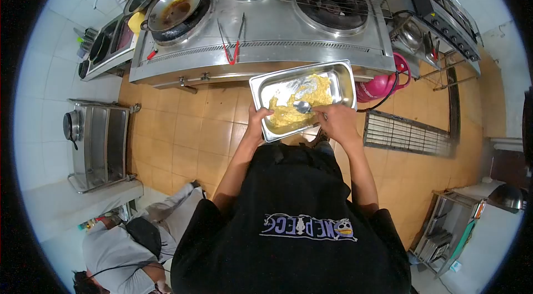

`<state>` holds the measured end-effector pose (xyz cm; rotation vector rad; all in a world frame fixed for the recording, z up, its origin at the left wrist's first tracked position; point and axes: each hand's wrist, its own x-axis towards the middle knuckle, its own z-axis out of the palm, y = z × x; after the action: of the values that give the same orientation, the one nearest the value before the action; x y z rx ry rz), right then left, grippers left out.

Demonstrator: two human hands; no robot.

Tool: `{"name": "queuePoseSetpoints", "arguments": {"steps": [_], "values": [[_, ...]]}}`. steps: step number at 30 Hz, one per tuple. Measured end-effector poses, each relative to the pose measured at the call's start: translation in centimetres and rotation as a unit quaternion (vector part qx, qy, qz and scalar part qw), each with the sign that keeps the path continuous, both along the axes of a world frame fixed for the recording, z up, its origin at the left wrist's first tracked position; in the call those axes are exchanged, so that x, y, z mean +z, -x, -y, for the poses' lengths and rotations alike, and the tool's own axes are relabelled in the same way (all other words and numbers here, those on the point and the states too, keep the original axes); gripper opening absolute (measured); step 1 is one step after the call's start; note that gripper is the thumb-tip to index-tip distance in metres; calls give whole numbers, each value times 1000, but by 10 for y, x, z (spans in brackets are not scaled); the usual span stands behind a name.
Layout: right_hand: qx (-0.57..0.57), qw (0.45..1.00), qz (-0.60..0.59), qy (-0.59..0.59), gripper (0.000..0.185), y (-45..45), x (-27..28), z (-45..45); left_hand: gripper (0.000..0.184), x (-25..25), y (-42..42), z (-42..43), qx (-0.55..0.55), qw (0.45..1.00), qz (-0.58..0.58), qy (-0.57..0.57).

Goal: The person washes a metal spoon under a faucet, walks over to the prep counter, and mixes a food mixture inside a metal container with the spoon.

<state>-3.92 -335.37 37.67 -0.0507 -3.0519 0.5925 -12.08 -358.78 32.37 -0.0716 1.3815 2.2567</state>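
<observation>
A rectangular steel pan [348, 80] is held out in front of my body, tilted slightly. Yellow mash-like food [318, 92] covers much of its bottom, with bare shiny metal showing between. My left hand [259, 120] grips the pan's near left side, its thumb over the rim. In my right hand [336, 121] is a metal spoon [302, 106], whose bowl rests in the yellow food. Most of the spoon's handle is hidden by my fingers.
Ahead stands a steel stove [266, 22] with a wok [176, 8] of brown liquid and red-handled tongs [231, 44]. A pink container [377, 88] is on the floor at right, near a floor grate [408, 134]. Another person [125, 244] is at lower left, by a steel cart [105, 144].
</observation>
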Motion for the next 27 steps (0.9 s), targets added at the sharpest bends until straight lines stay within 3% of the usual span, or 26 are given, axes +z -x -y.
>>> {"name": "queuePoseSetpoints", "arguments": {"steps": [15, 27], "values": [[-41, 998, 17, 33, 17, 0, -10, -25, 63, -19, 14, -35, -37, 997, 67, 8], [-26, 998, 36, 50, 17, 20, -16, -63, 66, -14, 18, -69, 7, 1000, 15, 14]]}}
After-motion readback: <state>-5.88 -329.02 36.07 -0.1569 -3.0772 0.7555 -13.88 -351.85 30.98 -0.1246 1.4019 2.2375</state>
